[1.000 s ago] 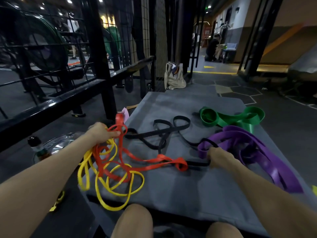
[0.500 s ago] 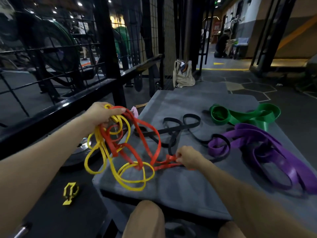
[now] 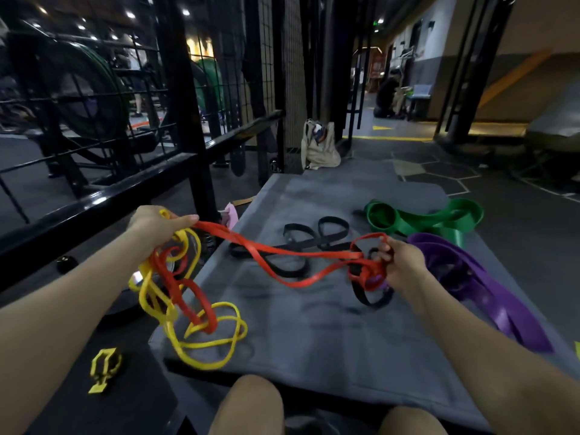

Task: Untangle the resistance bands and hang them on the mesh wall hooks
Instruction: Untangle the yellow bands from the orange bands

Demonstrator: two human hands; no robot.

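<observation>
Gym floor, grey mat (image 3: 314,350) | left hand (image 3: 153,226), right hand (image 3: 400,262) gripping red band (image 3: 301,254) taut

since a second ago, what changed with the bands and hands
The right hand left the mat, took hold of the red band and pulled it up and rightward, stretching it between both hands. The left hand rose, still gripping the red and yellow band tangle. Green band, purple band and black band stayed put.

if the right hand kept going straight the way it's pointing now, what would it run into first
Probably the black band on the grey mat. The right hand, gripping the red band, points forward-left over it, with the rack beyond. Depth is unclear from this one view.
</observation>
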